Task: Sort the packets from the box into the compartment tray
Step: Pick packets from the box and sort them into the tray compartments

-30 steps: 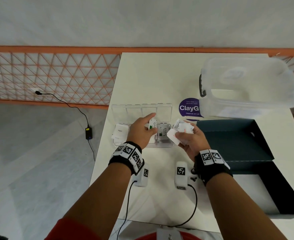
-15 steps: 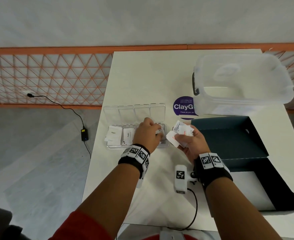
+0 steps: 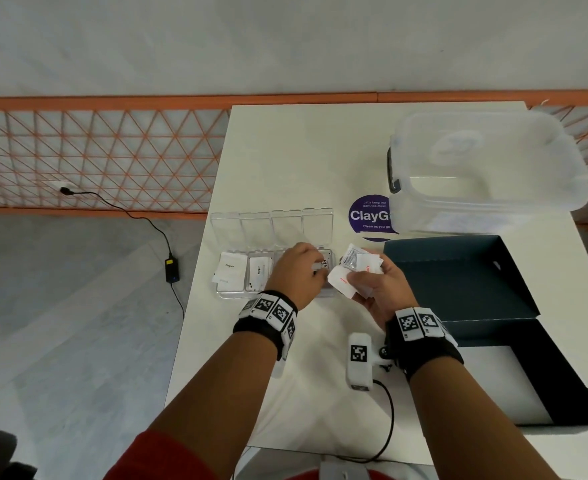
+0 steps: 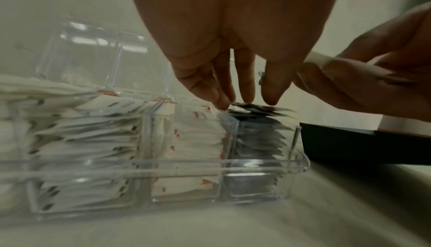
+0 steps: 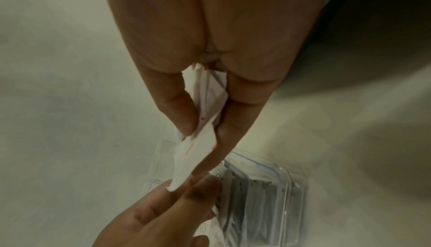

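The clear compartment tray [image 3: 224,294] lies on the white table with its lids folded back. Its cells hold Sugar packets [image 3: 230,270], Pepper packets [image 3: 259,271], red-printed white packets [image 4: 191,140] and grey packets [image 4: 256,140]. My left hand [image 3: 315,271] hovers over the rightmost cell, its straight fingertips [image 4: 245,99] touching the top grey packet [image 3: 325,266]. Just right of the tray, my right hand [image 3: 351,282] pinches a fan of several packets [image 3: 365,268], white with red print plus one grey. The right wrist view shows that bundle [image 5: 210,92] between thumb and fingers.
An open dark box [image 3: 458,278] lies right of my right hand, its flap stretching toward the near edge. A clear plastic bin [image 3: 486,168] stands behind it, beside a purple round sticker [image 3: 372,216]. The table's left edge runs close to the tray.
My left hand brought a packet down from above the tray into the rightmost cell and now rests its fingertips on it. My right hand kept its bundle in place.
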`<move>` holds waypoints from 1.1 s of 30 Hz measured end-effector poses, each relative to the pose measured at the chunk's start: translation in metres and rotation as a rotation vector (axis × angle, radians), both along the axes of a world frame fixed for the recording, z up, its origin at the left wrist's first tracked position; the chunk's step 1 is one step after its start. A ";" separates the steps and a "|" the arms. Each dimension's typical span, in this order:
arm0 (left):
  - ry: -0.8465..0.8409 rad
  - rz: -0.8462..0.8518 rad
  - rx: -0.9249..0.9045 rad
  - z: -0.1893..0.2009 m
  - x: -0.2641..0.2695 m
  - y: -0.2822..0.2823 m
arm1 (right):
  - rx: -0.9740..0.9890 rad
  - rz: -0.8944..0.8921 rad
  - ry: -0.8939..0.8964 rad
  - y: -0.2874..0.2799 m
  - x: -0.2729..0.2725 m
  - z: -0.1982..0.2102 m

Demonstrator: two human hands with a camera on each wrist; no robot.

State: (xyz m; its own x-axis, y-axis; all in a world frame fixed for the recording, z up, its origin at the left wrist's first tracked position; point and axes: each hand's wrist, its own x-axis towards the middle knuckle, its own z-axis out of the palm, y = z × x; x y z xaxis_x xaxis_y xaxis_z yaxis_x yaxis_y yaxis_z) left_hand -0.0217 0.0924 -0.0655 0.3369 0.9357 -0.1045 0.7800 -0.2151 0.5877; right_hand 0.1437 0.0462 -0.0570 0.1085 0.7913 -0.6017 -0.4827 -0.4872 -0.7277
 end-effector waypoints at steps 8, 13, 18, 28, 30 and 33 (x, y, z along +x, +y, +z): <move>-0.250 0.212 0.096 0.008 -0.018 -0.009 | -0.004 0.039 0.010 0.000 -0.003 -0.002; -0.313 0.320 -0.002 0.017 -0.026 -0.008 | -0.003 0.048 0.021 0.004 -0.009 0.000; -0.418 0.391 -0.136 0.024 -0.030 -0.016 | 0.015 0.067 0.013 0.004 -0.014 0.003; -0.489 0.333 -0.297 0.026 -0.033 -0.021 | 0.055 0.095 0.050 0.006 -0.026 0.011; -0.548 0.390 -0.274 0.027 -0.044 -0.015 | 0.060 0.071 0.113 0.005 -0.024 0.010; -0.511 0.436 -0.228 0.028 -0.061 -0.001 | 0.060 0.051 0.163 0.002 -0.019 0.008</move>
State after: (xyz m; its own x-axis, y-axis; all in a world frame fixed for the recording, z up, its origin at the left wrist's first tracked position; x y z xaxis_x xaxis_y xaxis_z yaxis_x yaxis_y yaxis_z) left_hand -0.0829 0.0913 -0.0378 -0.0045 0.9701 -0.2425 0.3814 0.2259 0.8964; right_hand 0.1247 0.0485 -0.0494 -0.0277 0.8281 -0.5598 -0.5724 -0.4723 -0.6703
